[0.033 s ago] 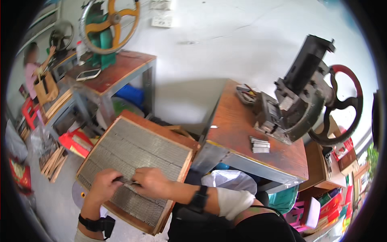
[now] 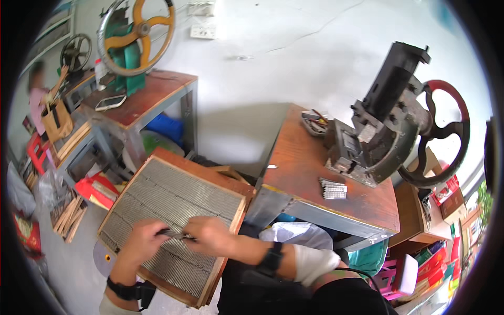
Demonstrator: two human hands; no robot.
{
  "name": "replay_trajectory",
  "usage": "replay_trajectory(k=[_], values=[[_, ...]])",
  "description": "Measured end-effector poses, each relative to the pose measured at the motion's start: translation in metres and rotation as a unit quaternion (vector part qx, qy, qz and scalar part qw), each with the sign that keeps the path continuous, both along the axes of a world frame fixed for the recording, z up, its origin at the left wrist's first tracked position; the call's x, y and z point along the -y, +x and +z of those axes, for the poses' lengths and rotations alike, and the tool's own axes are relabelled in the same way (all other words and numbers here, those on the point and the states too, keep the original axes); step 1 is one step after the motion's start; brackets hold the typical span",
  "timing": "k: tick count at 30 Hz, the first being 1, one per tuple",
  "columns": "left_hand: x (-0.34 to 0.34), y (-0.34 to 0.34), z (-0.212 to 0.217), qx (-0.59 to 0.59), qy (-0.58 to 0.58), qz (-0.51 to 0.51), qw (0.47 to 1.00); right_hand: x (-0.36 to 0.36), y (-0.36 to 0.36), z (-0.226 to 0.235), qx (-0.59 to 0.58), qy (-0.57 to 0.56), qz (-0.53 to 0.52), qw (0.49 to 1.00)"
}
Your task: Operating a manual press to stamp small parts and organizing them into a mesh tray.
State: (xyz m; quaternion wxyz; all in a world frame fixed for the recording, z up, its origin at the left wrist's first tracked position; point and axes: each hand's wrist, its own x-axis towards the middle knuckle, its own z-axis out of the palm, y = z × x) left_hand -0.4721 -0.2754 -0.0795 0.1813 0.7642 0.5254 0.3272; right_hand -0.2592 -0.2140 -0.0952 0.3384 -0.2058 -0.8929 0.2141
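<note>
Left grip (image 2: 139,240) and right grip (image 2: 211,235) pinched on dark strips (image 2: 171,233), ends hidden, count unclear

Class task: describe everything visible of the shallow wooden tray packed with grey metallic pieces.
The shallow, rectangular, brown wooden tray has a rim around tight rows of thin, grey, metallic-looking pieces, with dark lines between rows. It sits at an angle, a reddish-brown wooden surface showing beyond its far edge. The left hand and right hand are over it, pinching thin dark pieces; whether they touch its contents is unclear.
</note>
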Motion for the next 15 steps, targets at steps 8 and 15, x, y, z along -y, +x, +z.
replay_trajectory(k=[8,15], values=[[-0.110,0.305,0.028,0.113,0.070,-0.258,0.957,-0.001,0.310,0.076,0.025,-0.146,-0.293,0.945],[-0.124,0.400,0.015,-0.040,0.134,-0.212,0.967,-0.021,0.389,0.044,0.038,-0.122,-0.372,0.919]])
